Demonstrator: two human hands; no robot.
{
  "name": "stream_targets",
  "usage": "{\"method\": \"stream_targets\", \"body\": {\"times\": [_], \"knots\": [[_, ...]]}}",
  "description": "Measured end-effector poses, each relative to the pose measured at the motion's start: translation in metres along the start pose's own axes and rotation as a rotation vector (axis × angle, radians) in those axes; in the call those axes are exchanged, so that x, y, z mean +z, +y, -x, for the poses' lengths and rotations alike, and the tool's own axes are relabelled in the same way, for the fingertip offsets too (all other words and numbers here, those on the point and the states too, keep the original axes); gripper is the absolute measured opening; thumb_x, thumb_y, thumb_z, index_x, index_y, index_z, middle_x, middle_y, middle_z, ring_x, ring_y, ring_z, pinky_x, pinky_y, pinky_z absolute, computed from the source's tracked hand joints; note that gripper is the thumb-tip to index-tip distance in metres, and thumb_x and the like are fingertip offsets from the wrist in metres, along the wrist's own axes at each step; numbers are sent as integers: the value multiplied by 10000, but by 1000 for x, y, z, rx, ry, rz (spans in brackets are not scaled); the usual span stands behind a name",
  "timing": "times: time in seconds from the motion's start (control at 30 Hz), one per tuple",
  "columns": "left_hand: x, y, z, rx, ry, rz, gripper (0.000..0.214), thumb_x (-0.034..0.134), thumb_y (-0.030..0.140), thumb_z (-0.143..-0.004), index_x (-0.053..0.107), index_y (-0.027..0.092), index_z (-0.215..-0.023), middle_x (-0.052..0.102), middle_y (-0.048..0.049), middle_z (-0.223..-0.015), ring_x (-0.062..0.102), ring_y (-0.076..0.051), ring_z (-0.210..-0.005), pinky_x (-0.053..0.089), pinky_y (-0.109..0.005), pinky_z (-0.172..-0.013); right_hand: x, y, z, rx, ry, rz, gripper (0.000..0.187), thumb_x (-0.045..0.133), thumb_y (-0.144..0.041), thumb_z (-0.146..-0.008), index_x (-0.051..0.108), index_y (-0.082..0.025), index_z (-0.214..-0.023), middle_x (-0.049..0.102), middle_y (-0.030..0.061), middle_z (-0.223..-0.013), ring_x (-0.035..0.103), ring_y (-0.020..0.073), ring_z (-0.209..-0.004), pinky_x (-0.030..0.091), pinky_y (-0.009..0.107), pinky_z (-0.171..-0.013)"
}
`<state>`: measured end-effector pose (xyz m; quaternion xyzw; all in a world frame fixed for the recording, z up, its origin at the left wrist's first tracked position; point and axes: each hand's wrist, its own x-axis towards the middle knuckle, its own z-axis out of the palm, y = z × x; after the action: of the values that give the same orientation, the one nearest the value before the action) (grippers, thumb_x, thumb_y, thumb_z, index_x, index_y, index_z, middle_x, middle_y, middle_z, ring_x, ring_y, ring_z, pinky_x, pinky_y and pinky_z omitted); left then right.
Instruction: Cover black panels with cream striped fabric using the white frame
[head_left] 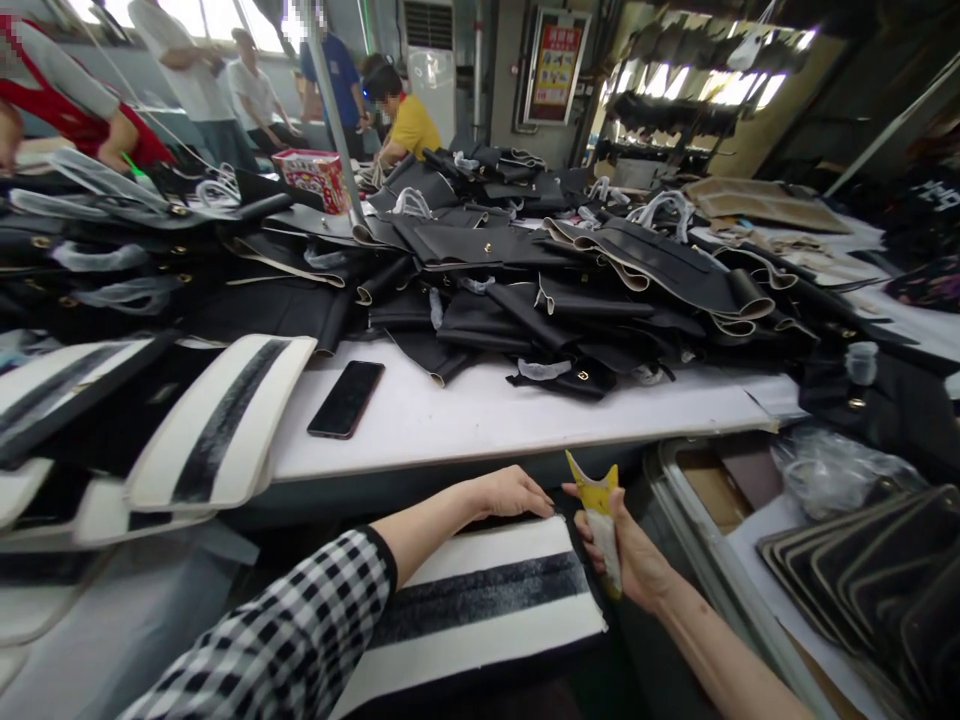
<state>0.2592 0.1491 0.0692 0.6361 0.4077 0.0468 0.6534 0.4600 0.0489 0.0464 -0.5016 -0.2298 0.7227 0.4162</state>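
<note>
A white panel with a broad black stripe [487,600] lies low in front of me, nearest my body. My left hand [517,495] is at its far right corner, fingers together and bent down over the edge; the thumb is hidden. Just right of that corner, my right hand [622,550] is wrapped round yellow thread snips [600,515] with a whitish wrapped middle. The snips' two points face up and away from me, spread apart, and nothing shows between them.
A phone [346,400] lies on the white table [465,420]. Black bag pieces [510,250] are heaped behind it. More striped panels [225,420] are stacked at left. At right, a bin [682,500] stands beside dark panels [862,560]. Several people are farther back.
</note>
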Motion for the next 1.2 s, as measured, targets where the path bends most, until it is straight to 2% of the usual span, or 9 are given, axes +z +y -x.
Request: {"method": "stream_targets", "body": {"times": [0.1,0.2,0.4,0.57,0.7,0.8,0.97,1.07,1.2], "knots": [[0,2,-2,-7,-1,-53,335,673,339,-662,780,176,-935,704,6,-769,597,-175,-734,481,-277,-731,9,4,-9,-11,59,116,490,719,-544,-757,592,-215,-1096,507,-45,-678,437,79,-524,370,192,-488],[1,4,-2,-12,10,-127,310,647,327,-654,783,188,-896,641,25,-678,563,-160,-685,451,-242,-627,12,9,-15,-89,42,261,399,667,-540,-798,622,-173,-948,615,27,-805,567,166,-744,466,275,-691],[5,14,-1,-9,36,-305,226,565,293,-678,748,166,-711,496,12,-521,473,-146,-549,368,-259,-535,7,7,-23,-201,106,622,470,609,-623,-803,600,-170,-927,629,57,-884,566,236,-882,433,337,-812],[7,25,2,16,-13,-353,159,613,280,-685,743,194,-719,566,1,-577,534,-182,-608,422,-299,-637,8,-7,-26,-199,35,783,521,585,-680,-762,615,-179,-902,661,83,-926,583,301,-975,436,379,-886],[-20,19,25,32,-10,-258,128,761,329,-627,743,219,-689,655,7,-669,603,-200,-734,449,-289,-741,1,-33,-31,-149,-53,1182,596,614,-679,-724,605,-208,-1089,686,95,-1059,606,340,-1033,455,420,-911],[-60,-11,73,26,167,-133,280,771,453,-646,754,227,-810,709,-2,-818,625,-212,-869,443,-284,-838,5,-53,-39,-248,-132,1321,739,586,-719,-713,511,-231,-1263,633,101,-1231,582,339,-1125,458,397,-931],[-87,-102,164,-105,614,163,519,502,596,-842,682,141,-1017,694,-83,-1023,627,-215,-924,465,-304,-846,69,-51,-44,-243,-117,1696,566,249,-708,-900,542,-242,-765,641,32,-737,626,254,-769,423,359,-698],[-63,-146,180,-216,669,389,550,623,647,-727,683,144,-940,708,-77,-838,652,-239,-802,512,-339,-749,127,-32,-52,-408,-149,1949,536,245,-640,-943,509,-238,-706,635,40,-720,613,267,-764,354,363,-664],[-18,-162,170,-243,664,682,523,670,678,-651,683,175,-793,678,-70,-655,661,-263,-675,540,-380,-687,189,-9,-69,-547,-362,2030,483,268,-524,-994,539,-225,-728,674,52,-791,630,259,-792,340,353,-678]]}}
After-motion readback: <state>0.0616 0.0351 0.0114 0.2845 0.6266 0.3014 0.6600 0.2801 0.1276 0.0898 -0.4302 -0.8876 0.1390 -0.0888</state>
